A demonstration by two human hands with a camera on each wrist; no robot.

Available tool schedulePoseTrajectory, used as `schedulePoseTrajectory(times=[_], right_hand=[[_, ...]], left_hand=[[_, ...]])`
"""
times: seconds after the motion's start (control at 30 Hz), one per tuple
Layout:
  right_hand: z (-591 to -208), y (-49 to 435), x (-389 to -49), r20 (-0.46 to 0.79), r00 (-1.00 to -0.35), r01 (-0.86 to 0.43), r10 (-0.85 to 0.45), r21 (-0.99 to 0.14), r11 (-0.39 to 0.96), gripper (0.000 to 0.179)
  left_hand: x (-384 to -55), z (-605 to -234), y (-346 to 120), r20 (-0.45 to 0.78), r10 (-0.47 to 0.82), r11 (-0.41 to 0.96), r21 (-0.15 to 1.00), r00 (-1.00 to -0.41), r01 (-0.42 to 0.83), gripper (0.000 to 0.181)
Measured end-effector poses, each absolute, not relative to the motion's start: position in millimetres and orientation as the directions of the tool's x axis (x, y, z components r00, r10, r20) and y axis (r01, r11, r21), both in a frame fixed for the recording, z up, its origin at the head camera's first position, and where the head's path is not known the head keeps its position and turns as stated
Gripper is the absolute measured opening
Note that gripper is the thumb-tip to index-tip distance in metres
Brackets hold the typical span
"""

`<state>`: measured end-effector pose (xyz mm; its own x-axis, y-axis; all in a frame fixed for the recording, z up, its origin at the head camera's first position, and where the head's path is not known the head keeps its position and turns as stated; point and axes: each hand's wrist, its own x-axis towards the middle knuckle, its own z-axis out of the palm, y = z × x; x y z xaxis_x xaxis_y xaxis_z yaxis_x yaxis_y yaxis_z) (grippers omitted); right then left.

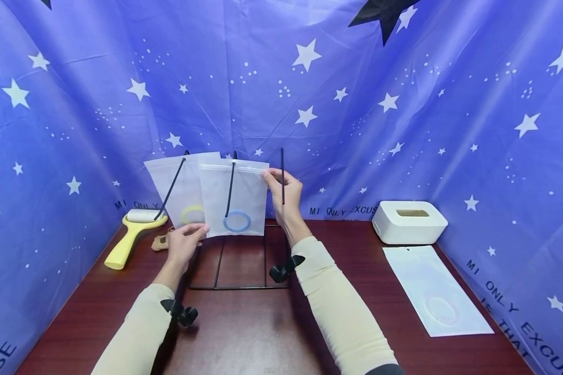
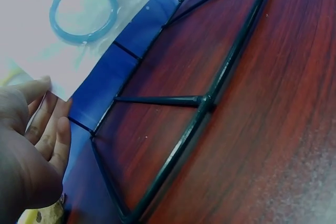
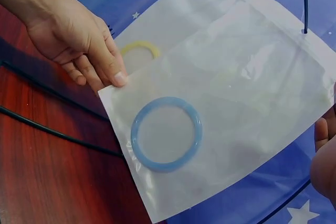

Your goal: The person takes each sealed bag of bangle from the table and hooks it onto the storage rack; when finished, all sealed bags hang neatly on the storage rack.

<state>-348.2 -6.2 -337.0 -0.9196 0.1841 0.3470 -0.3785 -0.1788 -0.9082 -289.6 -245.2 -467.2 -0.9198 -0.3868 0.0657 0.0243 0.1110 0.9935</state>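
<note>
A frosted zip bag (image 1: 248, 195) with a blue ring (image 3: 167, 134) inside hangs by its top hole on the middle prong of a black wire rack (image 1: 239, 287). My left hand (image 1: 185, 245) pinches its lower left corner between thumb and fingers. At the upper right corner, my right hand (image 1: 286, 195) pinches the same bag, close behind the rack's right prong (image 1: 282, 174). A second frosted bag (image 1: 169, 177) with a yellow ring (image 3: 140, 48) hangs on the left prong, partly hidden behind the first.
A yellow-handled lint roller (image 1: 122, 245) and a small brown piece (image 1: 159, 243) lie at the left. To the right are a white tissue box (image 1: 410, 221) and another frosted bag (image 1: 431, 284) with a pale ring in it. Starry blue cloth (image 1: 309, 104) surrounds the table.
</note>
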Motion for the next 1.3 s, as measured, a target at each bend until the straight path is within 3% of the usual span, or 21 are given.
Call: schedulePoseTrajectory(times=[0.27, 0.57, 0.93, 1.3], right_hand=[[-345.9, -2.9, -349.4, 0.353, -0.916, -0.385, 0.188, -0.906, -0.176, 0.023], [-363.9, 14.5, -352.5, 0.372, -0.914, -0.389, 0.165, -0.917, -0.091, 0.022], [-392.0, 54.7, -345.4, 0.337, -0.937, -0.348, 0.089, -0.914, -0.207, 0.021], [-404.0, 142.5, -322.5, 0.362, -0.93, -0.367, 0.06, -0.926, -0.085, 0.029]], left_hand=[[-285.7, -475.3, -250.3, 0.016, -0.34, 0.11, 0.994, -0.94, -0.022, 0.036], [-270.9, -480.0, -261.2, -0.055, -0.259, 0.242, 0.963, -0.964, -0.12, 0.037], [-235.3, -480.8, -275.8, -0.002, -0.242, 0.423, 0.9, -0.97, -0.107, 0.038], [-198.3, -484.7, -284.2, 0.102, -0.08, 0.545, 0.837, -0.992, 0.042, 0.047]])
